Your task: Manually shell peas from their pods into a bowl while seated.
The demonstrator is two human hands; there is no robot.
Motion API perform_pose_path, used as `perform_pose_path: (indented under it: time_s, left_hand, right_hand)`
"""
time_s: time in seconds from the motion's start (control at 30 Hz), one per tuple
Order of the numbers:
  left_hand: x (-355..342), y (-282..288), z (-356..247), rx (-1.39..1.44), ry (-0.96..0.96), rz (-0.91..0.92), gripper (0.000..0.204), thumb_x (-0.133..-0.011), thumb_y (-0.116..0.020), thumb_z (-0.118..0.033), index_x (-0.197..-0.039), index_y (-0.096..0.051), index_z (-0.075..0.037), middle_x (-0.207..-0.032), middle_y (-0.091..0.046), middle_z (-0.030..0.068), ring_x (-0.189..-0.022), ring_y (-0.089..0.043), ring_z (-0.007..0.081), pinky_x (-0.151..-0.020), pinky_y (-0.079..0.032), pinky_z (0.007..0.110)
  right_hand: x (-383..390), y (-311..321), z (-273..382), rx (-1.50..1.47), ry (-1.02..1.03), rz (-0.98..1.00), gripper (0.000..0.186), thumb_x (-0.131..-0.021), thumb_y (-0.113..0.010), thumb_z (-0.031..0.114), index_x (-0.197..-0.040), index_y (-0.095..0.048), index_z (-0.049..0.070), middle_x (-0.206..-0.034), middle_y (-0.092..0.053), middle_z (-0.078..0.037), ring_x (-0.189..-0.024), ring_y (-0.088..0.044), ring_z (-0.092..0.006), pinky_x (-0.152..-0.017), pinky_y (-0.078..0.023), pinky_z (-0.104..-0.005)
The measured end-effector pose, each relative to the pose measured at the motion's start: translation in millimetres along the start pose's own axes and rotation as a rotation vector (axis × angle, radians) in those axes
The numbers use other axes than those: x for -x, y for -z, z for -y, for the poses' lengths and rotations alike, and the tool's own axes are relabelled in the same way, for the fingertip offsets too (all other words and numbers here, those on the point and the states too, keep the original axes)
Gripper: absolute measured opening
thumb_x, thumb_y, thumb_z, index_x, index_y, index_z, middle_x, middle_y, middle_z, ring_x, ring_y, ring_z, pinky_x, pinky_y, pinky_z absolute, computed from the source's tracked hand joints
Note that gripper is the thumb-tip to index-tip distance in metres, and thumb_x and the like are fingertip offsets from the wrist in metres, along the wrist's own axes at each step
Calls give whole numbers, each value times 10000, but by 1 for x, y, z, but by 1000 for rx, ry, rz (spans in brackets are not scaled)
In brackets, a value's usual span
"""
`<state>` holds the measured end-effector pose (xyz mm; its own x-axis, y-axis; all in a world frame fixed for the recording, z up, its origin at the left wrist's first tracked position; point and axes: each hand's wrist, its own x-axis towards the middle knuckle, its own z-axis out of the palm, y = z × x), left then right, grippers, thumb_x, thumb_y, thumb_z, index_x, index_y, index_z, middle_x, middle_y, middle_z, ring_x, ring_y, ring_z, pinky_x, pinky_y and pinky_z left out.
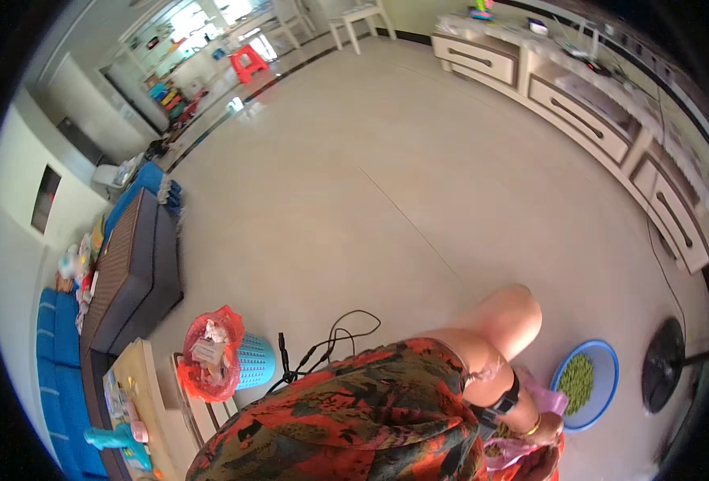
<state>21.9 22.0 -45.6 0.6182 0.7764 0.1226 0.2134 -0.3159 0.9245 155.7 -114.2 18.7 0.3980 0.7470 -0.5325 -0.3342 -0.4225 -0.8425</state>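
Note:
At the lower right, my left hand (546,431), with a gold bracelet at its wrist and a black strap on the forearm, is bent over a pink plastic bag (543,397). Its fingers look curled together; what they hold, if anything, is too small to make out. Some greenish-brown bits show in the bag beneath the arm. To the right of the bag stands a blue basin (613,375) holding many green pods (579,385). My right hand does not show. My bent knee (519,317) and red patterned clothing (354,409) fill the lower middle.
A light blue basket bin (256,361) with a red liner holds rubbish. Black cables (322,349) lie beside it. A round black base (664,365) stands right of the basin. Drawers (579,120) line the right; a dark sofa (134,264) and small table (142,377) stand left.

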Motion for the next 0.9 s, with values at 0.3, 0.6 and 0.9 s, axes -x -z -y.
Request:
perform_pose_path:
  time_s: [0.3,0.6,0.9]
  left_hand:
    - [-3,-23,14,-74,-75,-73,308,-815,-540,-288,-676,-623,-27,-660,-604,173,-607,-583,305,-573,-456,400]
    - [0,-21,11,-134,-141,-226,318,-832,-519,-312,-675,-632,-60,-661,-611,153,-599,-574,315,-556,-451,406]
    - [13,29,1,-271,-244,-340,332,-849,-497,-336,-674,-640,-93,-661,-617,133,-590,-565,324,-539,-446,412]
  right_hand:
    - [-45,-26,8,-81,70,139,273,-870,-438,164,-610,-379,110,-479,-294,9,-392,-256,-92,-388,-255,-234]
    - [-34,-56,21,-160,-63,270,312,-910,-391,253,-671,-487,77,-464,-370,-14,-337,-261,-119,-350,-267,-241]
    - [-31,-99,37,23,118,576,290,-891,-396,253,-737,-518,39,-512,-400,-23,-377,-300,-107,-403,-338,-282]
